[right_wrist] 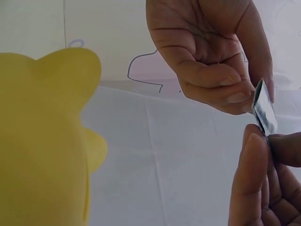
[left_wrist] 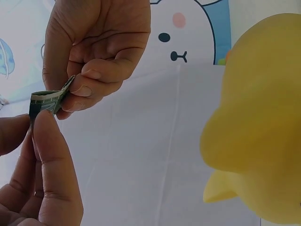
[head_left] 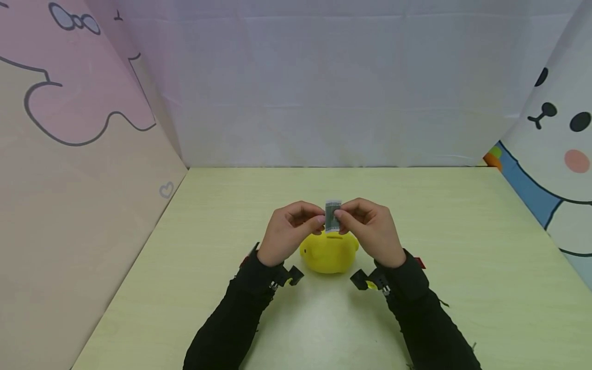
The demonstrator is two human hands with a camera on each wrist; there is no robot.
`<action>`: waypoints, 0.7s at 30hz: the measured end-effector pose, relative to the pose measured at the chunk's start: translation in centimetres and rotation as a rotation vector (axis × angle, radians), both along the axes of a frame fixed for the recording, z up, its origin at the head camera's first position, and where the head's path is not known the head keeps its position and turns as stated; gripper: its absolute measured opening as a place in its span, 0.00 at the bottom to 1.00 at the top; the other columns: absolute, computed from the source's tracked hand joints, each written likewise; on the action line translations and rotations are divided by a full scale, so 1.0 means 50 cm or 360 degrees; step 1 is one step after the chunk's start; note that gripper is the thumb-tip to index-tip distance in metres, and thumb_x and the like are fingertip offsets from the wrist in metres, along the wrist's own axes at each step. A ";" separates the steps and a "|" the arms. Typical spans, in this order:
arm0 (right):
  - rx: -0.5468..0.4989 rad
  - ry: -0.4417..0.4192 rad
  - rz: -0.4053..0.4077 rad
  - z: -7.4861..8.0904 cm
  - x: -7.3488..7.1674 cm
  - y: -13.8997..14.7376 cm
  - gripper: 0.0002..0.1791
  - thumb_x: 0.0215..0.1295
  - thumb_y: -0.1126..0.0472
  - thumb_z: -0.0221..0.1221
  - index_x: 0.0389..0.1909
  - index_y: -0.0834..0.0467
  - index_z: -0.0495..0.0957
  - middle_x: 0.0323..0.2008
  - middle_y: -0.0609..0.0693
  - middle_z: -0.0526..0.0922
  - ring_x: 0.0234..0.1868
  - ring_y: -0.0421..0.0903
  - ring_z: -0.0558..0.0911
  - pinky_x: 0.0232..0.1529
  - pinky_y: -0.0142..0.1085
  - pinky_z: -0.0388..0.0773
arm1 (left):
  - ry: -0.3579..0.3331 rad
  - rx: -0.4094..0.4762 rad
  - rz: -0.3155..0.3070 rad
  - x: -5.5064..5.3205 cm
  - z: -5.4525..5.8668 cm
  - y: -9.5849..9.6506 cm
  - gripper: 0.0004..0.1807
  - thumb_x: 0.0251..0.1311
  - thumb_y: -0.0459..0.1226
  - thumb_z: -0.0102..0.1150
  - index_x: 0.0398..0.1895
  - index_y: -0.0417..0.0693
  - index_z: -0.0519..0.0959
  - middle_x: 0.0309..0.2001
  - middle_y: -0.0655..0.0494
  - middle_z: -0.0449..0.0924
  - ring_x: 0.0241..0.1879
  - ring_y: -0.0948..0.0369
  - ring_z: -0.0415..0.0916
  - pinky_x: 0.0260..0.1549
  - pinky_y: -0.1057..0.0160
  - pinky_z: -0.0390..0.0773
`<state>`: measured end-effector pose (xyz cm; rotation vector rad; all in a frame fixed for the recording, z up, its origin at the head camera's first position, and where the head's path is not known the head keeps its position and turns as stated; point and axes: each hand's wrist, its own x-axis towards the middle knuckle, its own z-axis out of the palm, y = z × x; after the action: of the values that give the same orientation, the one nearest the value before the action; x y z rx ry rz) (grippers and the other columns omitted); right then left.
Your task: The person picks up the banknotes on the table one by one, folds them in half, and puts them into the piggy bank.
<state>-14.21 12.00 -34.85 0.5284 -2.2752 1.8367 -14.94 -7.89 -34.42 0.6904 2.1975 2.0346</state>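
A small folded banknote [head_left: 332, 217], green with a pale edge, is held up between both hands over a yellow piggy bank [head_left: 328, 255]. My left hand [head_left: 294, 229] pinches the note's left edge between thumb and fingertips. At the opposite edge, my right hand [head_left: 371, 226] pinches it with thumb and forefinger. The left wrist view shows the folded layers of the note [left_wrist: 47, 100] slightly parted. The bank stands on the table below the hands, a slot in its top and a dark eye on its left end. Part of its top is hidden behind the fingers and note.
A pale wooden table [head_left: 194, 267] lies under everything. Behind it hangs a white sheet [head_left: 324, 92]. Cartoon-printed panels border it left and right, with a bunny face [head_left: 555, 128] on the right one. Small black cameras [head_left: 296, 276] are strapped at both wrists.
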 end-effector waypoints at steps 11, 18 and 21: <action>-0.0061 -0.0013 0.0028 0.001 0.001 -0.003 0.06 0.67 0.69 0.60 0.37 0.69 0.81 0.28 0.46 0.83 0.25 0.40 0.82 0.33 0.31 0.84 | -0.0043 0.0019 -0.0056 0.002 -0.004 0.003 0.11 0.66 0.33 0.59 0.48 0.34 0.80 0.46 0.38 0.81 0.37 0.57 0.81 0.42 0.62 0.84; -0.0078 0.0028 0.0056 -0.001 0.003 -0.004 0.06 0.66 0.69 0.59 0.37 0.69 0.81 0.28 0.43 0.83 0.25 0.41 0.82 0.33 0.32 0.84 | -0.0034 0.0027 -0.0069 0.001 -0.009 0.007 0.12 0.65 0.33 0.60 0.48 0.34 0.80 0.46 0.38 0.81 0.39 0.49 0.80 0.43 0.61 0.83; -0.0087 0.0045 0.0069 -0.002 0.003 -0.004 0.06 0.66 0.69 0.59 0.37 0.69 0.81 0.28 0.41 0.83 0.26 0.42 0.82 0.33 0.32 0.84 | -0.0043 0.0022 -0.0061 0.002 -0.009 0.009 0.11 0.65 0.32 0.60 0.47 0.34 0.80 0.46 0.37 0.81 0.41 0.42 0.79 0.43 0.61 0.84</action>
<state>-14.05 11.82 -34.96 0.5958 -2.2055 1.8930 -14.86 -7.45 -34.89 0.6963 2.1408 2.0308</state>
